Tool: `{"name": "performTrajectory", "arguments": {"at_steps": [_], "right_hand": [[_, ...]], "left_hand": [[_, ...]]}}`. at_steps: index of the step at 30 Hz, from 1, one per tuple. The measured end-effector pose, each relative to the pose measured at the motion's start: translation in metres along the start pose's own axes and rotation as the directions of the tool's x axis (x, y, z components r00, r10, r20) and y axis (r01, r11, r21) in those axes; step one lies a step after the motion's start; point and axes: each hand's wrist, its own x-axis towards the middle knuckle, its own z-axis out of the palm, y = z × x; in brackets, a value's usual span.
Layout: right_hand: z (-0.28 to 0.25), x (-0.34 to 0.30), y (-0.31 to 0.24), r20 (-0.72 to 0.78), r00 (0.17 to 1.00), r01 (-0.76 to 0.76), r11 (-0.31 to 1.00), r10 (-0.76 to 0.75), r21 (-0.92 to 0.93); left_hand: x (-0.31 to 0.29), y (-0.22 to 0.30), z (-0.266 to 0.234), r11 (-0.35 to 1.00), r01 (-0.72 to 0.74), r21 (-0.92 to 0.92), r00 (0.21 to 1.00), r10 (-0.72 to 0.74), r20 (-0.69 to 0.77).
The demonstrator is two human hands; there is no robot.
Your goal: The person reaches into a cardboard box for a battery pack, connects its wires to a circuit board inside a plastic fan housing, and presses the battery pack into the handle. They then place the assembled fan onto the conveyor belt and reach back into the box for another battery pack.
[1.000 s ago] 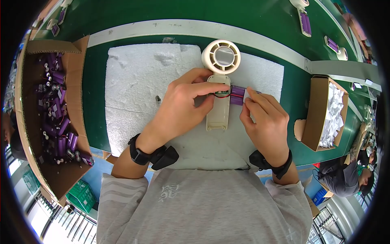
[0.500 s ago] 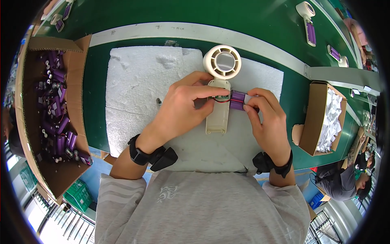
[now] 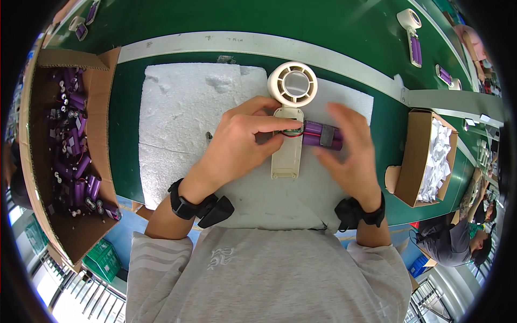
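Observation:
A cream handheld fan [image 3: 285, 159] lies face up on the foam pad, its round head away from me and its handle shell uncovered. My left hand [image 3: 234, 137] grips the upper handle, thumb and index finger at a small green circuit board [image 3: 292, 131]. Red and black wires run from there to a purple battery pack [image 3: 318, 134], which lies crosswise to the right of the handle with a dark grey patch on top. Beside the pack's right end, my right hand [image 3: 353, 153] is blurred by motion, its fingers apart and nothing between them.
White foam pad [image 3: 177, 118] on a green bench. At left, a cardboard box [image 3: 99, 134] holds several purple battery packs; at right, a smaller box [image 3: 423, 156] holds white slips. Beyond a metal rail [image 3: 258, 40] lie other fans [image 3: 410, 21]. A person [image 3: 449, 239] is at far right.
My right hand has let go of the battery pack and spread its fingers, uncovering the pack's right end. My left hand stays on the fan handle.

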Motion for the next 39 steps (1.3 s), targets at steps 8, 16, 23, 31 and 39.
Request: {"name": "performTrajectory", "arguments": {"at_steps": [8, 16, 23, 31, 39], "right_hand": [[-0.011, -0.005, 0.003, 0.390, 0.914, 0.061, 0.990, -0.107, 0.129], [-0.018, -0.003, -0.012, 0.795, 0.606, -0.724, 0.404, -0.014, 0.559], [-0.006, -0.014, -0.010, 0.771, 0.597, -0.678, 0.374, -0.223, 0.633], [0.010, -0.015, -0.022, 0.372, 0.887, 0.112, 0.908, -0.275, 0.403], [0.020, -0.015, -0.023, 0.253, 0.883, 0.331, 0.906, -0.395, 0.263]], "left_hand": [[0.001, 0.003, 0.000, 1.000, -0.004, -0.012, 1.000, 0.004, -0.006], [0.000, 0.004, -0.001, 0.998, -0.037, 0.052, 0.999, 0.037, 0.002], [-0.001, 0.002, 0.001, 0.994, -0.079, 0.072, 0.997, 0.080, -0.010], [-0.002, 0.001, 0.001, 0.989, -0.096, 0.109, 0.995, 0.099, -0.019], [-0.002, 0.000, 0.000, 0.989, -0.111, 0.099, 0.994, 0.112, -0.003]]}}
